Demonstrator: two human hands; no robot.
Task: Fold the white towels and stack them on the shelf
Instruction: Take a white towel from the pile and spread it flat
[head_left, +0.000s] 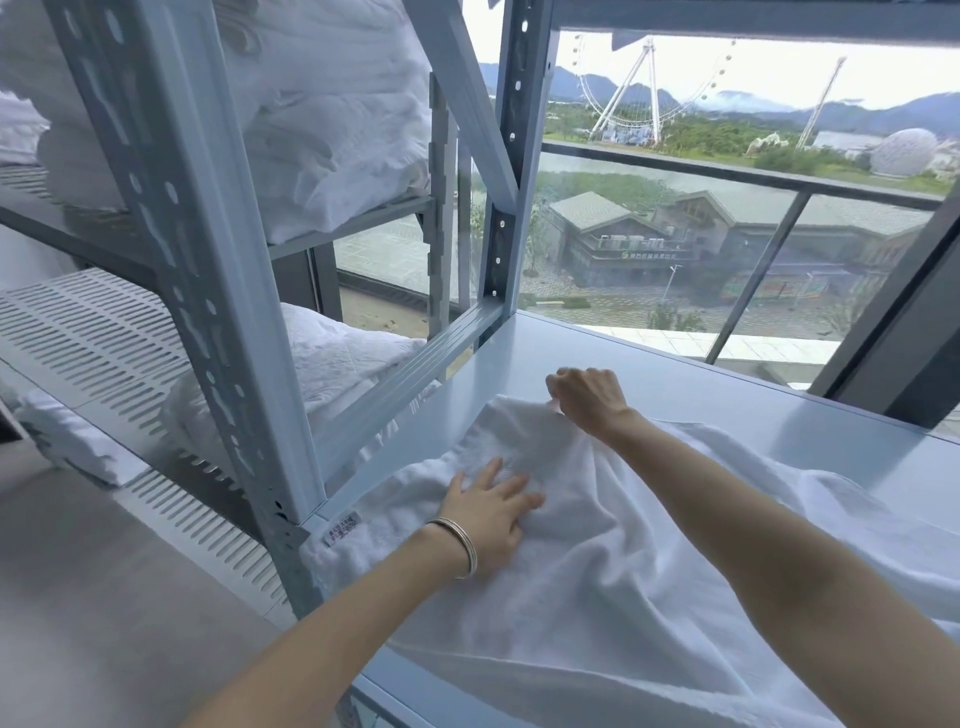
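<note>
while spread rumpled over the pale shelf, towel fills the lower right, from about 5 o'clock up to the centre. left hand lies flat on it at 6 o'clock, fingers straight and splayed, pressing the cloth down; bracelet on that wrist. right hand sits just past centre, toward 1 o'clock of the left, fingers curled and pinching the towel's far corner, lifted a little off the shelf. label shows at the towel's near left edge, touching the rack post. beyond the post, at 9 o'clock, slotted lower shelf carries folded white linen; at 11 o'clock, upper shelf holds a bulky white pile. at 1 to 2 o'clock, window gives onto a ferris wheel, roofs and hills.
</note>
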